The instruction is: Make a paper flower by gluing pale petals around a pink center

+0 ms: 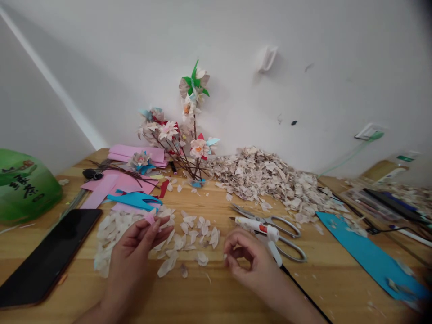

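Over the pale dried petals (113, 231), my left hand (137, 243) pinches a small pink piece (149, 218), which looks like paper or felt. My right hand (248, 256) is raised a little above the tabletop, thumb and index finger curled into a pinch; anything between those fingertips is too small to make out. Just behind it lie a white glue gun (258, 227) and metal scissors (286, 225), partly covered by the hand and the gun. Loose petals (202, 225) are scattered between my two hands.
Petal flowers on twigs (199, 148) stand in a clear cup at the back. A petal heap (259, 173) lies against the wall. Pink sheets (135, 155), blue strips (135, 199), a black phone (50, 256) and a green bag (27, 184) are leftward; a blue sheet (367, 256) lies right.
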### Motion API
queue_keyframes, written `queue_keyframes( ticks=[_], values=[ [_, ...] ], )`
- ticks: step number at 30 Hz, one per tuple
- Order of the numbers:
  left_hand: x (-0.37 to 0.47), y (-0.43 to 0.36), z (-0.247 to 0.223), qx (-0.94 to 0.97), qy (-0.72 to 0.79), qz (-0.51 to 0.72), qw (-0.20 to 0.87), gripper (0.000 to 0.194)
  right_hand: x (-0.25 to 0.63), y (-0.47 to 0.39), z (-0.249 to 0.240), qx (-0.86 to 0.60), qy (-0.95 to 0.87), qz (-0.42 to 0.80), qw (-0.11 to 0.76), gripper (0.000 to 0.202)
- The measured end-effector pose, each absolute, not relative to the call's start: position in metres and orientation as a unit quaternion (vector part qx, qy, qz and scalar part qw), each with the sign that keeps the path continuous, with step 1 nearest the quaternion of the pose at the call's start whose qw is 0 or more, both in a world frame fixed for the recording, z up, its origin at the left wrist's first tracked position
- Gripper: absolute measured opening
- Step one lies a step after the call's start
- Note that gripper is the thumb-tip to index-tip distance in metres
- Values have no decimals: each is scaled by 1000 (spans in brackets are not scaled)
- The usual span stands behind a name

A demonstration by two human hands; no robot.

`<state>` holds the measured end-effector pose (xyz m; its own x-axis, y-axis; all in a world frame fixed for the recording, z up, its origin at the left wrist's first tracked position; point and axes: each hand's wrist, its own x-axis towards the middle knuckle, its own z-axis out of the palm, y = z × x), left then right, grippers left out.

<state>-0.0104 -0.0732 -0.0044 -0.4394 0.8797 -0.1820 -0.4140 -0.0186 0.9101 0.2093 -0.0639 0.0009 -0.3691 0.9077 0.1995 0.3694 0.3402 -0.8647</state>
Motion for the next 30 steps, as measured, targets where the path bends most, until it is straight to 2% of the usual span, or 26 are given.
queue_keyframes(
  ticks=[5,10,17,19,25,30],
  values=[
    [-6,-75,-9,221,487,664,523,27,216,-55,6,-503,-734,349,295,8],
    [-5,-77,-18,232,479,656,536,26,219,-51,8,-508,-766,297,258,18],
    [-3,-80,-32,258,449,640,568,23,198,-41,4,-491,-862,46,120,19],
    [-2,-79,-32,261,446,638,571,24,187,-37,4,-476,-876,9,82,18],
    [-3,-78,-30,261,457,642,557,28,166,-28,-5,-486,-873,5,45,17],
    [-3,-79,-32,275,464,641,546,26,165,-26,-12,-518,-851,52,65,20]
  ],
)
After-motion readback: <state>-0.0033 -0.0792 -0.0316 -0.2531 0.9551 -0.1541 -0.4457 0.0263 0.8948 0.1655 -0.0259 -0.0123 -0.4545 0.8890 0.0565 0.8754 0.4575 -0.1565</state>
